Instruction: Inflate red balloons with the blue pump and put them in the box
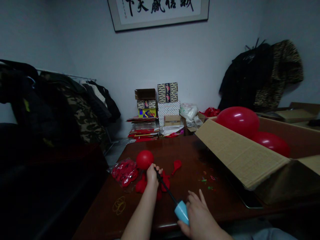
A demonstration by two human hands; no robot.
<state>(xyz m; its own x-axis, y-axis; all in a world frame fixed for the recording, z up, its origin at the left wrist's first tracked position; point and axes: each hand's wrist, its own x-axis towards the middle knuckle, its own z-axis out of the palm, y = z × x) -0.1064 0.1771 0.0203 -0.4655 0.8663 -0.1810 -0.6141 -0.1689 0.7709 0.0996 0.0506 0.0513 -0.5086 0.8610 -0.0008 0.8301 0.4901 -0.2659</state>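
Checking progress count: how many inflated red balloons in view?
3. A large balloon and a second balloon in the cardboard box; a small balloon on the pump at the left hand. Others may hide inside.

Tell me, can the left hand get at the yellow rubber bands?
Probably yes: the rubber bands lie on the table near the left hand, nothing between, though it grips the small balloon on the pump.

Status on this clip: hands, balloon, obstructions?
Left hand shut on balloon neck at pump tip. Right hand on pump handle. Balloon part-inflated. Flat balloons by left hand.
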